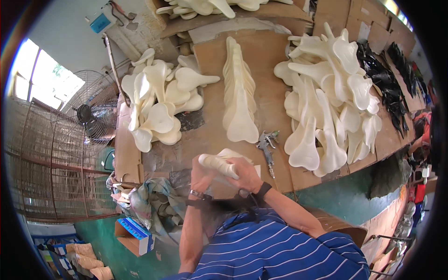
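Honestly, with the left hand (199, 174) and right hand (248, 175) both gripping the cream pieces (216, 164) by the worktop (212, 119) front, I'd go for a light, even squeeze so they hopefully stay lined up, and keep them clear of that spray gun (265, 143).

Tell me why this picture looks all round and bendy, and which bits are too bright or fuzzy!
In the head view, the fisheye lens bends straight edges near a dark round border; the window glares almost white in the head view; also in the head view, the left hand and right hand look fairly clear, while the dark patch below them is fuzzy.
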Demonstrator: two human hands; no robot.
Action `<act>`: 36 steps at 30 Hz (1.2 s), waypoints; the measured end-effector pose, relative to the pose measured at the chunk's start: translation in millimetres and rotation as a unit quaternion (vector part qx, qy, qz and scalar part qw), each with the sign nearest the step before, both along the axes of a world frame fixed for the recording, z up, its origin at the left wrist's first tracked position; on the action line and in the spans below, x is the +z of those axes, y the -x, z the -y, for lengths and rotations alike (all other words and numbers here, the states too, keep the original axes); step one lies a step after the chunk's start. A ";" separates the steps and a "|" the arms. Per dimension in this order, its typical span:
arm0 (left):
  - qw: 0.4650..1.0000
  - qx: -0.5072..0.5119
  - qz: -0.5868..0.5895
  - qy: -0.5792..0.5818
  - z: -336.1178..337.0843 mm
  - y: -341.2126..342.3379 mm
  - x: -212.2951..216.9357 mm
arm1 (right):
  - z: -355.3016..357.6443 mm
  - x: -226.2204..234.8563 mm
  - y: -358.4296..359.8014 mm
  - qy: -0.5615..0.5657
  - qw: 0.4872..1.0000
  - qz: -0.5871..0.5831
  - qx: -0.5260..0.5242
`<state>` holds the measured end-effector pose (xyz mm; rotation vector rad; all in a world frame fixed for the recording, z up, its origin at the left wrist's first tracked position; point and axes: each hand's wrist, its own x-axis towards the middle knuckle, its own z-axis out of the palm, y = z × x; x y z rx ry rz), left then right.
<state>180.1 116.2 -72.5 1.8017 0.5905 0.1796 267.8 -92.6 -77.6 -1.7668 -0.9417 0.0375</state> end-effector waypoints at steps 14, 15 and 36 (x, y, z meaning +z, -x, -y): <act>0.977 -0.162 -0.036 -0.131 25.2 -138.7 -18.3 | -16.4 -7.7 -7.1 0.169 0.928 -0.050 -0.329; 0.970 -0.166 -0.019 -0.174 26.4 -134.5 -21.5 | -13.6 -13.0 -11.0 0.182 0.921 -0.060 -0.339; 0.963 -0.127 -0.036 -0.237 104.1 -30.6 -86.4 | 18.2 -73.9 -197.1 0.221 0.952 -0.111 -0.181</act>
